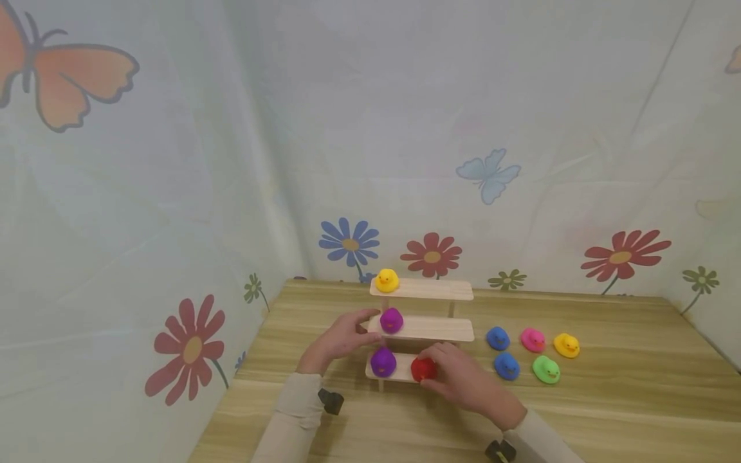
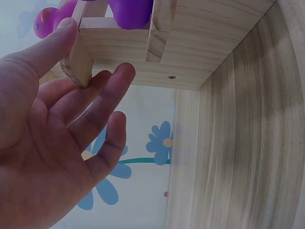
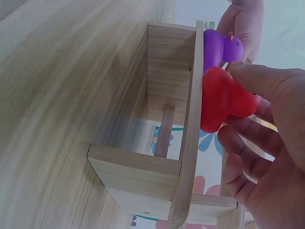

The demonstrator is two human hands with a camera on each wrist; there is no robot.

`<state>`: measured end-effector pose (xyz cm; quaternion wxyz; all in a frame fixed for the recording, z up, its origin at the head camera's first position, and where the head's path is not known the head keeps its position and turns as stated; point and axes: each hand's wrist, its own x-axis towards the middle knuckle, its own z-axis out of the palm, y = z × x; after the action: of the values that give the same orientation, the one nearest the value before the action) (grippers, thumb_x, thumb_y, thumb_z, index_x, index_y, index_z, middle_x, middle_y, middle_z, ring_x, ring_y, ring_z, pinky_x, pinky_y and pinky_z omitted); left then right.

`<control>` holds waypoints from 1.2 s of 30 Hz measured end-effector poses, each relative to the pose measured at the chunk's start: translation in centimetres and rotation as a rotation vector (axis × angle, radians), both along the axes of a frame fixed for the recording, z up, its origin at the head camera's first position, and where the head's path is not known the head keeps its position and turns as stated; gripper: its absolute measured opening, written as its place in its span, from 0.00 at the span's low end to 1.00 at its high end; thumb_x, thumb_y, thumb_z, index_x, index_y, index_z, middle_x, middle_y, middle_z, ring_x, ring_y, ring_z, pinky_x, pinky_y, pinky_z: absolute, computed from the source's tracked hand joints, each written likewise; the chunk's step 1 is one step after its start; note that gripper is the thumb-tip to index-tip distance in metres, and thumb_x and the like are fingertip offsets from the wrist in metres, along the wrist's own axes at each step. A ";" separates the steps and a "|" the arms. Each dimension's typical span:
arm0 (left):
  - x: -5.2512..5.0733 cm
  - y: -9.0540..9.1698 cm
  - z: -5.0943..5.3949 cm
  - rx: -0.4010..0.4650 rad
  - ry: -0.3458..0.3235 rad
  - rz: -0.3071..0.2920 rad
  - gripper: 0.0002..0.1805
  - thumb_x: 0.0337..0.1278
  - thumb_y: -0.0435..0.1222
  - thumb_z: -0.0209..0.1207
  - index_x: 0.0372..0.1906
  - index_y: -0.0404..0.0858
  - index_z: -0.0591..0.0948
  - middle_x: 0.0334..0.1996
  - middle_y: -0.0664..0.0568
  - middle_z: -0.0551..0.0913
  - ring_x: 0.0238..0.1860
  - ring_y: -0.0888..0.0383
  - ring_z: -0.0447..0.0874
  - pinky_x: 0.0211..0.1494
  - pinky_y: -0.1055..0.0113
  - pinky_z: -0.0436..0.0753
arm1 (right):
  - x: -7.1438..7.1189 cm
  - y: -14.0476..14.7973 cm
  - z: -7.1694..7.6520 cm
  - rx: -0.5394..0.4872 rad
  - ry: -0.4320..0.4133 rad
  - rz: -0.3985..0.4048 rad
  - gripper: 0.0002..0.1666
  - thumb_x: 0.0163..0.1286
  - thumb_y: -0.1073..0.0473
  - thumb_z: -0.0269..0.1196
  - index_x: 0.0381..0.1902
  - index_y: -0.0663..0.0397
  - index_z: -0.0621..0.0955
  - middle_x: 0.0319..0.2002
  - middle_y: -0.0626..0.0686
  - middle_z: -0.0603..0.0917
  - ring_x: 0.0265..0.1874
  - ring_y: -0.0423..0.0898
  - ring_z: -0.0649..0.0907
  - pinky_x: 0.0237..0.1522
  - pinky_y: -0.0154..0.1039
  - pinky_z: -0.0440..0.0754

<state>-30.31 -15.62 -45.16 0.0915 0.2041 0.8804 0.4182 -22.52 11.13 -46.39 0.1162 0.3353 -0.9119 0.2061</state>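
Note:
A three-tier wooden shelf point(image 1: 442, 329) stands on the table. My right hand point(image 1: 467, 382) holds a red rubber duck point(image 1: 421, 370) on the bottom tier, its thumb and fingers about the duck in the right wrist view. Beside it on that tier sits a purple duck point(image 1: 382, 364). Another purple duck point(image 1: 392, 320) sits at the left of the middle tier, and a yellow duck point(image 1: 387, 280) at the left of the top one. With thumb and fingers, my left hand point(image 1: 341, 335) grips the left end of the middle tier.
Right of the shelf, two blue ducks point(image 1: 506, 366), a pink duck point(image 1: 533, 340), a yellow duck point(image 1: 567, 346) and a green duck point(image 1: 547, 370) lie on the wooden table point(image 1: 625, 411). A flowered cloth point(image 1: 370, 128) hangs behind and at the left.

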 end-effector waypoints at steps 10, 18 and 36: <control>0.0 0.0 0.1 -0.009 0.002 0.010 0.35 0.54 0.50 0.63 0.67 0.47 0.67 0.62 0.50 0.72 0.45 0.54 0.80 0.44 0.62 0.81 | 0.0 0.2 -0.1 -0.013 0.019 0.018 0.19 0.57 0.51 0.69 0.46 0.47 0.79 0.41 0.42 0.79 0.40 0.38 0.76 0.42 0.37 0.79; -0.1 0.0 0.0 -0.001 -0.001 0.002 0.35 0.54 0.50 0.63 0.67 0.46 0.67 0.61 0.49 0.73 0.44 0.55 0.81 0.44 0.62 0.81 | 0.2 0.7 0.0 -0.010 0.046 0.039 0.20 0.58 0.50 0.68 0.47 0.49 0.80 0.40 0.42 0.79 0.39 0.37 0.75 0.41 0.36 0.79; 0.3 0.1 0.1 0.006 0.023 -0.009 0.34 0.55 0.48 0.63 0.67 0.44 0.67 0.59 0.48 0.74 0.42 0.56 0.82 0.40 0.64 0.81 | 0.8 3.5 0.9 -0.089 -0.045 0.012 0.20 0.64 0.50 0.63 0.51 0.53 0.79 0.44 0.42 0.79 0.41 0.37 0.78 0.43 0.35 0.80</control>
<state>-30.05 -15.54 -45.07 0.0827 0.2130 0.8793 0.4179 -21.73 14.61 -45.53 0.1091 0.3305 -0.9022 0.2546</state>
